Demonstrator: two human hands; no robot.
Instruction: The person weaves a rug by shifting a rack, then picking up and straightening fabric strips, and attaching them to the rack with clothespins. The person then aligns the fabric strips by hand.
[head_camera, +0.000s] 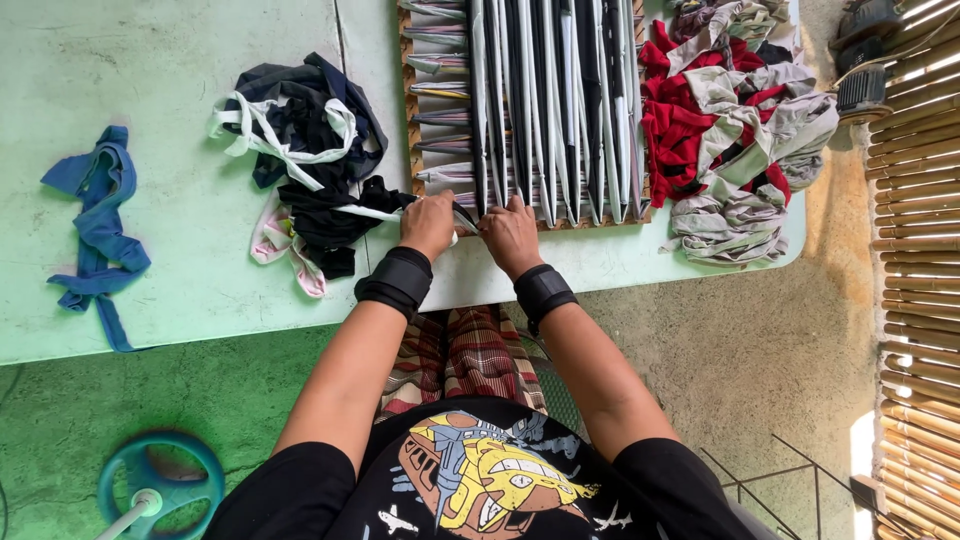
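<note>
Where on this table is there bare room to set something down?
Bare tabletop lies between the blue strips and the dark strip pile, and along the near edge left of the left hand. The weaving frame, where the right hand also works, and the red and grey pile crowd the right end.

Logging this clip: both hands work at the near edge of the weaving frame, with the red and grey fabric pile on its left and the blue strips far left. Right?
Not quite. The head view shows the red and grey fabric pile on the right of the weaving frame; the rest holds.
</note>
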